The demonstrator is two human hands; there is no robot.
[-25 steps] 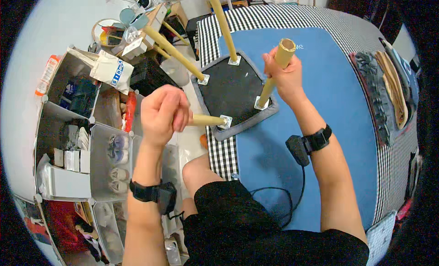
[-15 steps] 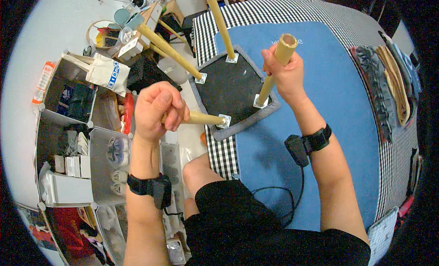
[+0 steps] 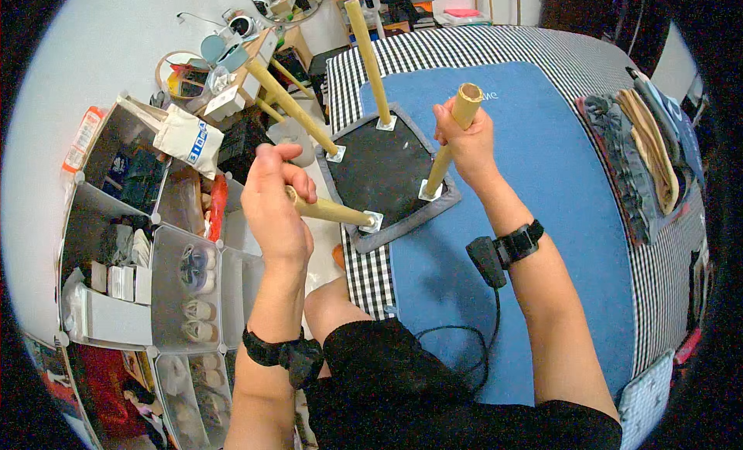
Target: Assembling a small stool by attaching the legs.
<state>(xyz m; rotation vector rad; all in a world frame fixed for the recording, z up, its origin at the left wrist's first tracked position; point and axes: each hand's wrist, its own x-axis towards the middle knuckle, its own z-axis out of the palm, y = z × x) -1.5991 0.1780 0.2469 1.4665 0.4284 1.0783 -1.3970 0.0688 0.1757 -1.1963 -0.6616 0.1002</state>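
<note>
An upside-down stool rests across the left edge of the bed, its underside black and its padded rim grey. Several tapered, wood-coloured legs rise from pale corner plates. My right hand is wrapped round the near right leg, whose thick round end sticks out above the fist. My left hand is at the free end of the near left leg. Its grip is loosened, with the index finger stretched out and the other fingers partly bent beside the leg's tip; whether they touch it is unclear.
A blue mat covers the checked bed cloth. Folded clothes lie at the right. Cube shelves with shoes and boxes stand at the left, a canvas bag on top. A black cable hangs from my right wrist strap.
My left hand has loosened from a fist round the near left leg and turned, baring the leg's tip. My right hand keeps its grip. The whole view has shifted slightly.
</note>
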